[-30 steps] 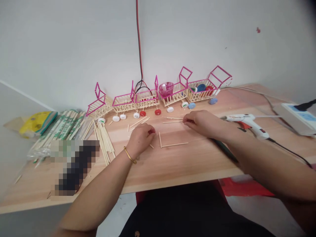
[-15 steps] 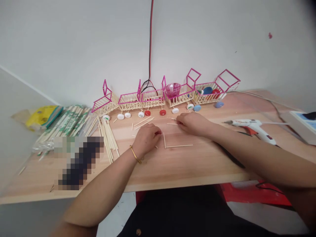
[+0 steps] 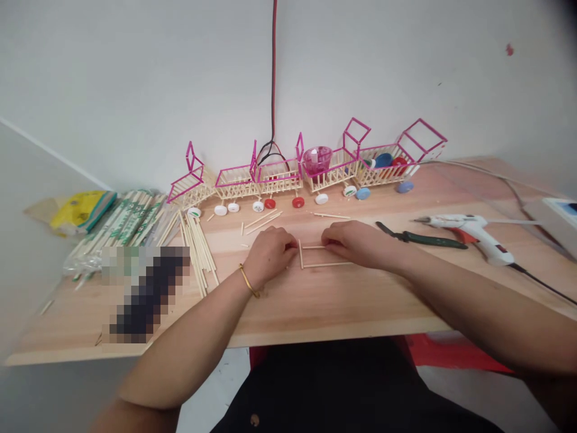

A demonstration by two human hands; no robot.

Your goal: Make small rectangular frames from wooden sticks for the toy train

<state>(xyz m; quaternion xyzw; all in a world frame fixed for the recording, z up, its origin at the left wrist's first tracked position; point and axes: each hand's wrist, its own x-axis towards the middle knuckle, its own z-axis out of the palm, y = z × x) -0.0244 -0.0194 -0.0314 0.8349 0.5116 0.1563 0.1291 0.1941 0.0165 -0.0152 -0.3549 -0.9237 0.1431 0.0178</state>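
In the middle of the table, a short wooden stick lies pointing away from me, and a longer wooden stick runs to the right from its near end. My right hand pinches the right end of another wooden stick, whose left end meets or nearly meets the short stick, roughly parallel to the longer one. The fingers of my left hand are closed close beside the short stick's far end; whether they grip anything is hidden. A gold bangle circles my left wrist.
Stick-built carts with bottle-cap wheels line the wall. Loose sticks and bagged sticks lie left, near a blurred dark object. Dark-handled pliers and a white glue gun rest right; further sticks lie behind my hands.
My right hand has come nearer to me, bringing a stick to the far side of the two joined-looking sticks. My left hand has shifted slightly right. The pliers have come into fuller view.
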